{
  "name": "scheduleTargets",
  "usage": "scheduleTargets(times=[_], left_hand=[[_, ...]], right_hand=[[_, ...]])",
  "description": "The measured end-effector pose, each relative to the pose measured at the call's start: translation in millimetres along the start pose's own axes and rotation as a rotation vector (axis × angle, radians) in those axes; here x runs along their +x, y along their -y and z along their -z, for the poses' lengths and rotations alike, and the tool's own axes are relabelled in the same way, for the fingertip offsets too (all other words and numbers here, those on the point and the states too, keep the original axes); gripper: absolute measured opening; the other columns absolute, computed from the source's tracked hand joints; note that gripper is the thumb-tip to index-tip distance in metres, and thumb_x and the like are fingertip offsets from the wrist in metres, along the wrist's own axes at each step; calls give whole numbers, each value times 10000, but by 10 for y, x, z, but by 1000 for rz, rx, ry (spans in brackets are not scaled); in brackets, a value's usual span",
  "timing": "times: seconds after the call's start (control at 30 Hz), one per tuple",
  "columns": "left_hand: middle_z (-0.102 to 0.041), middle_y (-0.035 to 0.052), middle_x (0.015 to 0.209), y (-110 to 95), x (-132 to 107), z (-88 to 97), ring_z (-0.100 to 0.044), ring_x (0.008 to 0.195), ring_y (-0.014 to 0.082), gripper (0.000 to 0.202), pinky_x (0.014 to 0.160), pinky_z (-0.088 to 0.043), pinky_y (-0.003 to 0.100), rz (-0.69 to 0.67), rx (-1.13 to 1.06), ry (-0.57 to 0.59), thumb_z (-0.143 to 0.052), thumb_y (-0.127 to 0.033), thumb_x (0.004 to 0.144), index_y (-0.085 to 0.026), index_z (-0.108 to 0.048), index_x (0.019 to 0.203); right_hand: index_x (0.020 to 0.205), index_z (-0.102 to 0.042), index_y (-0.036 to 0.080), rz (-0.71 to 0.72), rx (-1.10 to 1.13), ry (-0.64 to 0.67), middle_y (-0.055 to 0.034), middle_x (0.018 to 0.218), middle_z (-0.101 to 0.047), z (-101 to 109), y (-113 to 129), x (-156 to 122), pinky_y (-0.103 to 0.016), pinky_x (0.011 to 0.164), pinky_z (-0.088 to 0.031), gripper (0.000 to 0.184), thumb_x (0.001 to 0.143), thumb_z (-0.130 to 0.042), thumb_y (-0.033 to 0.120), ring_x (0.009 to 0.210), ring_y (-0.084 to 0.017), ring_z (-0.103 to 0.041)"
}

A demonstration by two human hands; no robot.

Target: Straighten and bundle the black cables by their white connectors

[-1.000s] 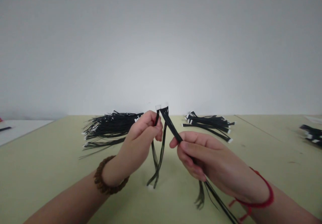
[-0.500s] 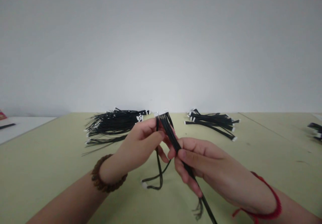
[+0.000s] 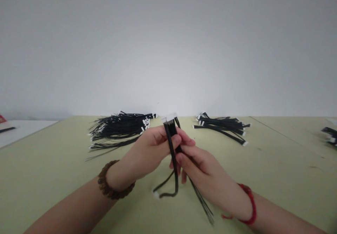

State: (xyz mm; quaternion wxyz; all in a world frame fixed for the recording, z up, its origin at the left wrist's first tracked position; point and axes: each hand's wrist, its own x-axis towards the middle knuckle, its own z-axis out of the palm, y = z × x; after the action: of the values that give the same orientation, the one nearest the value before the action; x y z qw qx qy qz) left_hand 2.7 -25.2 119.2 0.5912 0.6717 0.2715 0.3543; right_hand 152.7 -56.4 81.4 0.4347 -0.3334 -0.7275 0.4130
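My left hand (image 3: pixel 151 151), with a brown bead bracelet at the wrist, pinches a small bunch of black wire cables (image 3: pixel 171 132) just below their white connectors, which point up. My right hand (image 3: pixel 200 169), with a red string at the wrist, closes on the same bunch right under the left fingers. One cable curls down to the pale green table (image 3: pixel 52 178) and ends in a white plug (image 3: pixel 156 194). Loose wire ends trail out below my right hand.
A big loose heap of black cables (image 3: pixel 118 128) lies at the back left. A smaller, neater pile of cables (image 3: pixel 222 127) lies at the back right. More dark cables (image 3: pixel 330 135) show at the far right edge. A white surface (image 3: pixel 18 130) adjoins the table's left side.
My two hands have come together, so the separate cables now form one bunch. My right hand has slid up and left along the wires toward the connectors.
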Motion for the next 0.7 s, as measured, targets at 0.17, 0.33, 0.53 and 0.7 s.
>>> scheduleTargets(times=[0.17,0.33,0.53,0.7], left_hand=[[-458,-57,589,-54,22,10,-429,416,17,183,356,-326,106,-104,-289,-151,-492,-350,808,-183,-478,734],[-427,-66,623,-225,41,266,-427,437,7,60,419,-386,133,-352,-244,-345,-500,-224,797,-180,-480,761],[-485,-47,613,-230,80,631,-499,481,46,127,465,-433,172,-414,244,-615,-525,-287,787,-179,-509,723],[-449,-48,554,-259,48,724,-401,419,29,149,395,-306,152,-465,357,-739,-499,-306,803,-192,-530,712]], right_hand=[[1124,-522,144,114,181,266,-116,1130,-561,19,-215,96,-368,972,-354,524,937,-186,500,1091,-181,-501],[1195,-516,141,63,-119,453,-108,1158,-557,219,-201,115,-358,960,-360,451,875,-444,449,1084,-199,-503],[1260,-458,175,75,-670,254,-100,1153,-571,416,16,43,-383,892,-401,483,819,-532,358,1031,-228,-535],[1284,-429,199,81,-854,207,-78,1128,-586,446,191,-98,-362,861,-429,564,804,-526,479,1015,-225,-556]])
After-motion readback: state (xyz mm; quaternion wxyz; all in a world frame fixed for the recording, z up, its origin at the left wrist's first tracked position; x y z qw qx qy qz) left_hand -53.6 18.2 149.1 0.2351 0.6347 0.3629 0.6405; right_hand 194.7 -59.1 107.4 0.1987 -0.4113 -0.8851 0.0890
